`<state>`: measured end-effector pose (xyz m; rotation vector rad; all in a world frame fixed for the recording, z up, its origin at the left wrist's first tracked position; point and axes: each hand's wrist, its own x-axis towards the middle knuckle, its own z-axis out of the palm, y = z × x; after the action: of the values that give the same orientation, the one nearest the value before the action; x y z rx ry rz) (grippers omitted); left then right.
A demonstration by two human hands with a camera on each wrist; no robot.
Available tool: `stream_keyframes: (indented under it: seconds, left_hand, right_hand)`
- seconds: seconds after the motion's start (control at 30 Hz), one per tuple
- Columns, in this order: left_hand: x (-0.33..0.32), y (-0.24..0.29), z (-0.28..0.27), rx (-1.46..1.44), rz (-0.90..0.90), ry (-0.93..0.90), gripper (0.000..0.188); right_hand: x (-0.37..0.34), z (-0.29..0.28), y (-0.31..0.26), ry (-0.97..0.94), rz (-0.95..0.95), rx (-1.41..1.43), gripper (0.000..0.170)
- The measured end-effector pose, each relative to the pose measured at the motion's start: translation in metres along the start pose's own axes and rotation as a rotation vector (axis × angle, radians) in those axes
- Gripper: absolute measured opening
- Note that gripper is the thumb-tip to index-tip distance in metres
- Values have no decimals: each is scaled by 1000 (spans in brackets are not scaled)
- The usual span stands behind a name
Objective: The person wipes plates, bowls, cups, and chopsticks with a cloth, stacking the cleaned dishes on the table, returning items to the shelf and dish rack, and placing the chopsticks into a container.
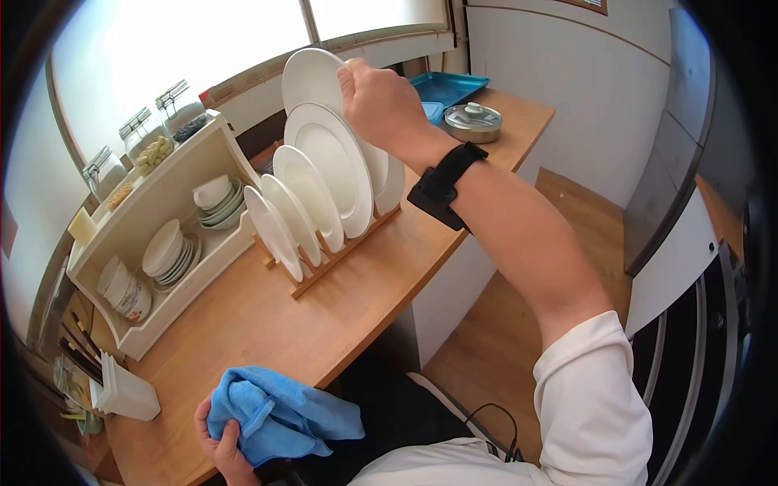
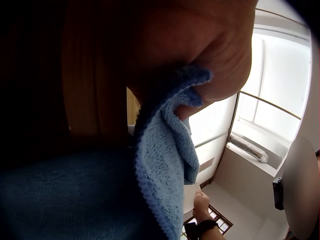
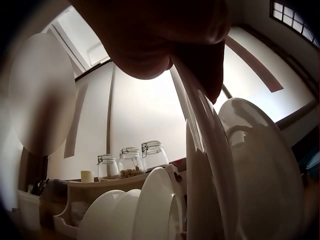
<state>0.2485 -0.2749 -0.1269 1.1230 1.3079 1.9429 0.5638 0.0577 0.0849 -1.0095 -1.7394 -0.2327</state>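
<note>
My right hand (image 1: 382,101) pinches the rim of a white plate (image 1: 310,79) at the far end of a wooden dish rack (image 1: 344,261). That plate stands above its neighbours; the right wrist view shows it nearly edge-on (image 3: 212,145) under the fingers. Its lower part is hidden behind a large rimmed plate (image 1: 324,162). Smaller white plates (image 1: 300,190) stand upright in the near slots. At the table's front edge, my left hand (image 1: 217,444) holds a bunched blue cloth (image 1: 271,409), which also drapes below the hand (image 2: 165,165) in the left wrist view.
Left of the rack stands a cream shelf (image 1: 190,279) with stacked bowls and plates, topped by glass jars (image 1: 138,134). A white utensil holder (image 1: 130,393) sits at the near left. Beyond the rack are a lidded pot (image 1: 474,123) and a blue tray (image 1: 448,87).
</note>
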Motion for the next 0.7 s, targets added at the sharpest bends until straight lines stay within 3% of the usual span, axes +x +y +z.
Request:
stream_keyframes:
  seconds: [0.33,0.7]
  left_hand:
    - [-2,2,4,54,-3,26,51]
    - [-4,-1,2,78,13,44,49]
  right_hand:
    - [-15,10,3,-93,24,-5,30]
    - [-26,33,15,-67,8,43,32]
